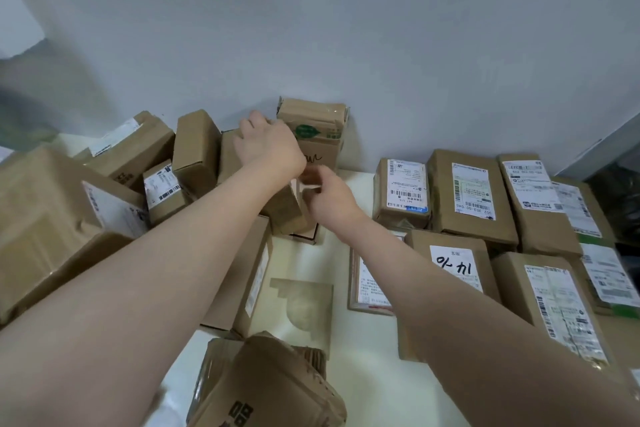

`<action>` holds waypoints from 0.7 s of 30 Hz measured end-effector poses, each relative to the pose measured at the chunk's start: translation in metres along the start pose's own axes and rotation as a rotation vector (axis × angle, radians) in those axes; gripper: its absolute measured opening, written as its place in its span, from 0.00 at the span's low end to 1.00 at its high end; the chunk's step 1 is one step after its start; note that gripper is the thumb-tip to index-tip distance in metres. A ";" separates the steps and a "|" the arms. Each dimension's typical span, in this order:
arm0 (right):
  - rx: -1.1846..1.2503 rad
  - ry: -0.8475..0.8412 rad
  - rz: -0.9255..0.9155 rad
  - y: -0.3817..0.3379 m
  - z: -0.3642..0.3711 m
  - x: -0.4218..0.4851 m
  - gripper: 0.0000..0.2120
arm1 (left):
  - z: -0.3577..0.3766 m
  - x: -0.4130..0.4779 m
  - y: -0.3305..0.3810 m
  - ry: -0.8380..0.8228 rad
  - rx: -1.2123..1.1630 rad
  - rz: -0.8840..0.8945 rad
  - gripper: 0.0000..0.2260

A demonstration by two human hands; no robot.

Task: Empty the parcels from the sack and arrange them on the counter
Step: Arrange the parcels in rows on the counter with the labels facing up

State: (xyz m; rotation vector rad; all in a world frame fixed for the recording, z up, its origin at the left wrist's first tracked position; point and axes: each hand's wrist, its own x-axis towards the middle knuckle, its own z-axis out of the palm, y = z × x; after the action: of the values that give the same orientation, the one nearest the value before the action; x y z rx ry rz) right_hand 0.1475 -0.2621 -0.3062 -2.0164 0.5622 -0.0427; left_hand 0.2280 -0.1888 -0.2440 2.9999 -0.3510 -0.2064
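- Head view, near eleven o'clock of centre: left hand [268, 146] laid over a plain brown box [227, 152], fingers curled past its far top edge and gripping it. Seems meant to steady it or drag it out of the tight pack.
- Just toward five o'clock of that hand: right hand [329, 199], fingers curled at the upper edge of a tilted box [287, 211] and apparently pinching it. Too blurred for the exact hold. Tilted probably through being wedged against its neighbours, not yet set flat.
- At twelve o'clock: tall box [313, 130] with a green leaf mark, upright and touching the wall [346, 28], likely backed there to guard against toppling.
- From two to four o'clock: labelled parcels [471, 194] lying flat, side by side in rows, labels up, presumably for reading addresses at a glance. Looks already arranged.
- From eight to ten o'clock: large box [52, 218] and smaller ones heaped at angles, leaning on one another. Looks unsorted as yet.
- At six o'clock: crumpled parcel [270, 385] near the front edge of the white table [363, 392], apart from the rows.
- No sack in view, with every visible parcel on the table. Suggests emptying largely done and arranging roughly half finished, with the left heap the work remaining.
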 end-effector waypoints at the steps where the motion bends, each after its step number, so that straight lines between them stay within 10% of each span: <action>1: 0.014 0.055 0.014 0.000 -0.005 0.005 0.23 | -0.002 0.005 0.001 0.001 0.002 0.008 0.27; 13: 0.477 0.036 0.178 0.007 -0.056 0.072 0.33 | 0.003 0.056 0.016 -0.181 -0.106 0.010 0.42; 21: 1.048 0.093 0.527 0.023 -0.089 0.035 0.26 | 0.002 0.014 0.013 0.082 -0.636 0.061 0.16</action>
State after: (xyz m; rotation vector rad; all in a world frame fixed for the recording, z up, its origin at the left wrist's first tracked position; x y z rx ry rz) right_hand 0.1466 -0.3585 -0.2883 -0.8251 0.8806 -0.0895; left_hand 0.2385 -0.2051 -0.2459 2.3600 -0.2970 -0.1517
